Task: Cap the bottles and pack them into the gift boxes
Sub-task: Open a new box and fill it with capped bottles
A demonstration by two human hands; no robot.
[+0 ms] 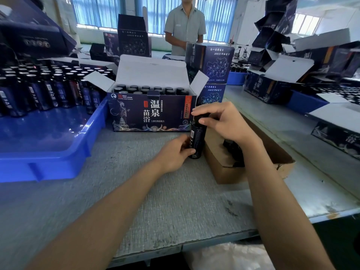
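The bench [155,201] has a grey woven top. At its left sits a blue tray [44,152], just beside an open gift box [152,114] in the middle. Right of that box lies a brown carton [224,172]. Behind the carton stand two stacked boxes [212,63].
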